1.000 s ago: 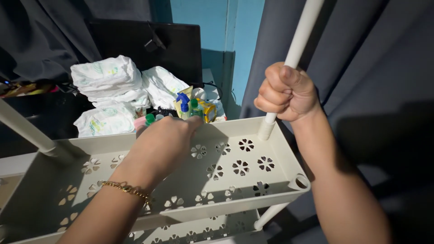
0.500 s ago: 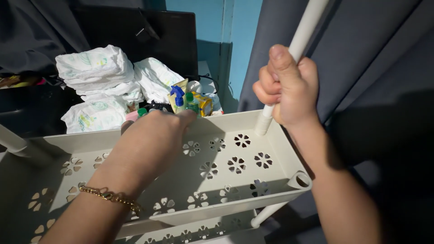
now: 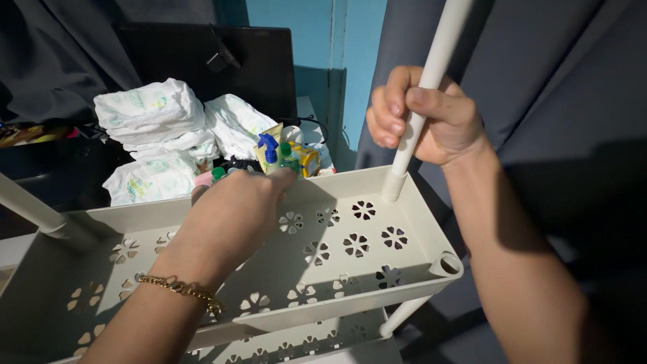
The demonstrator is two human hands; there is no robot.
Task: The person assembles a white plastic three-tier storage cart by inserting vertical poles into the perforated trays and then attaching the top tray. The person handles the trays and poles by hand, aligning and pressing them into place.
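One cream plastic tray (image 3: 404, 222), flower-shaped cutouts, two white poles visible. Your right hand (image 3: 431, 114) has its fingers wrapped tight around the smooth round pole (image 3: 438, 61) at the far right corner socket. Your left hand (image 3: 232, 216) rests knuckles-up on the far rim; finger state unclear. Behind: stacked diapers (image 3: 151, 111), small bottles (image 3: 280, 155), dark curtain (image 3: 539, 81).

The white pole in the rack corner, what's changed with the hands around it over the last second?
The right hand has loosened from a tight fist to a thumb-and-finger grip on the white pole. The left hand stays at the tray's far rim. The pole still sits in its corner socket.
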